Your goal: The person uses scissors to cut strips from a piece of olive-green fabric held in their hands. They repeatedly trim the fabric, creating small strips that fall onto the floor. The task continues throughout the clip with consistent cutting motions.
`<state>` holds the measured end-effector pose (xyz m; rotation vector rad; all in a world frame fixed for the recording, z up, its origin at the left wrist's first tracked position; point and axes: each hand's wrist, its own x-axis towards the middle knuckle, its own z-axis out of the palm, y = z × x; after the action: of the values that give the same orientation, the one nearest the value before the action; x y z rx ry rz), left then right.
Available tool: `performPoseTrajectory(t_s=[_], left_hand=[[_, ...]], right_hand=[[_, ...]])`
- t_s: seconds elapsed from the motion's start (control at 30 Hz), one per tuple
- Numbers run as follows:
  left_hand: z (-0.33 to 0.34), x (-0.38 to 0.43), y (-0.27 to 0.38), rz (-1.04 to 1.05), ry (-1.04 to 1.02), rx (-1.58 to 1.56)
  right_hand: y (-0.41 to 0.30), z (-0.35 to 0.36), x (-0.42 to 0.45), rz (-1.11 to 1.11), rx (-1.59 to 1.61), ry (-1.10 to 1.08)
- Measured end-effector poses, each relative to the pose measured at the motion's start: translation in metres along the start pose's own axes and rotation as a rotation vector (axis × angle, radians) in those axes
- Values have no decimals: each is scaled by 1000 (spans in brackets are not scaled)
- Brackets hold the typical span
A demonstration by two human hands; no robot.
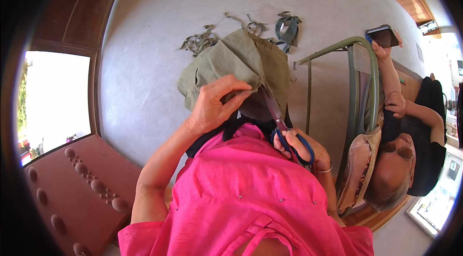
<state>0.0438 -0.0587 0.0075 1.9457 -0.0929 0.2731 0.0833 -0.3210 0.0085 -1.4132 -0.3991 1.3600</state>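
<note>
Olive-green cloth (231,58) lies bunched over my lap and knees. My left hand (220,104) pinches its near edge between thumb and fingers. In my right hand (298,145) is a pair of scissors (277,120) with blue handles, my thumb and fingers through the loops. The blades point away from me and meet the cloth edge just right of my left fingertips; how far they are apart is hard to tell. Beyond the cloth, narrow olive fabric strips (199,42) lie tangled on the floor, with a grey-green looped fabric piece (287,29) to their right.
On the right, a green metal-framed bed or seat (374,75) stands close by. A person (389,172) in dark clothes and sunglasses reclines there, holding a phone (383,35). At left is a dark red door (108,169) with raised studs, partly open onto bright light.
</note>
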Motion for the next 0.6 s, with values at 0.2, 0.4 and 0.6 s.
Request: performPoseTrajectory(t_s=[0.2,0.4,0.6], left_hand=[[4,-29,-4,138,31,254],[4,-45,-14,88,-48,559],[1,-61,-22,247,-226,585]], right_hand=[[0,-4,-12,85,-63,34],[2,-2,-3,137,-80,56],[-7,-1,-17,154,-34,169]])
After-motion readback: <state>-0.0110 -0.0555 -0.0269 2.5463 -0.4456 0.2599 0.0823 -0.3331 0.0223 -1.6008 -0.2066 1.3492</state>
